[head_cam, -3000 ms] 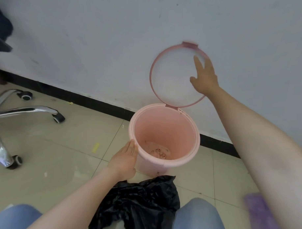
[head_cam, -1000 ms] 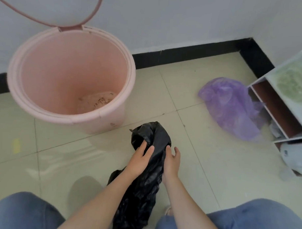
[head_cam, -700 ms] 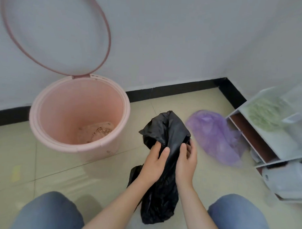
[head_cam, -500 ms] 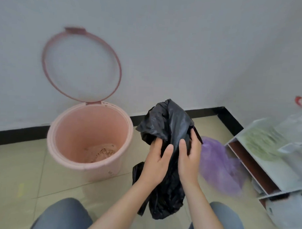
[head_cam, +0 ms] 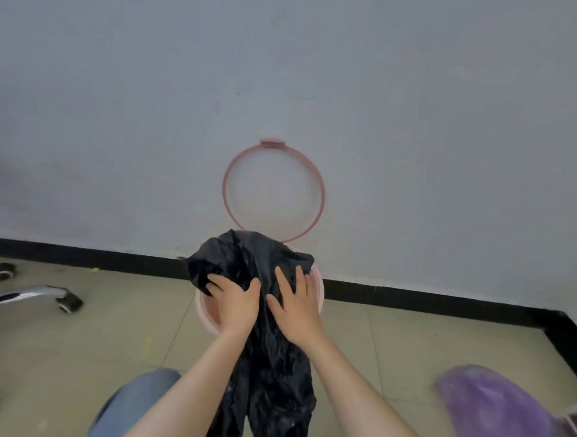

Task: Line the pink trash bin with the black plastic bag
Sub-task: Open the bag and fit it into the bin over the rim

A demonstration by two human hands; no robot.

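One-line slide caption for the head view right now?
Both hands, left hand and right hand, hold a crumpled black plastic bag over the open pink plastic trash bin.

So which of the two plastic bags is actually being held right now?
The black plastic bag, bunched between the left hand and right hand above the pink bin. The purple bag lies untouched on the floor, lower right.

A crumpled translucent purple plastic bag point(head_cam: 499, 412) lies on the beige tiled floor point(head_cam: 80, 342) at the near right. At the far left, a chrome office-chair leg point(head_cam: 26, 295) with black caster wheels rests on the tiles. A black skirting strip point(head_cam: 441, 303) runs along the foot of the plain pale grey wall point(head_cam: 153, 115).
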